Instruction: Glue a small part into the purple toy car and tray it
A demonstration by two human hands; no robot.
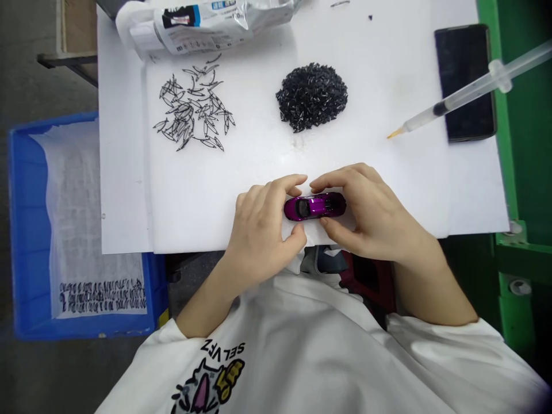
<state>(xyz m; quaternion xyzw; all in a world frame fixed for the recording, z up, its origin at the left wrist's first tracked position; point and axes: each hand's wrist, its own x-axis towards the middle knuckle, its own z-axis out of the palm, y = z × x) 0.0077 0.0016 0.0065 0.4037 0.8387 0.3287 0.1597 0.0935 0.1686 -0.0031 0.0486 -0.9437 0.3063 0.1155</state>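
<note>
A small purple toy car (314, 206) lies sideways near the front edge of the white table (388, 86), held between both hands. My left hand (263, 230) pinches its left end with thumb and forefinger. My right hand (371, 215) grips its right end, fingers curled over the top and thumb below. Beyond them lie a heap of small black parts (311, 96) and a scatter of thin clear leaf-shaped pieces (192, 109).
A syringe with an orange tip (466, 95) reaches in from the right over a black phone (468, 80). A silver printed bag (202, 23) lies at the back. Left of the table stands a blue crate (26, 230) lined with white cloth holding rows of dark pieces.
</note>
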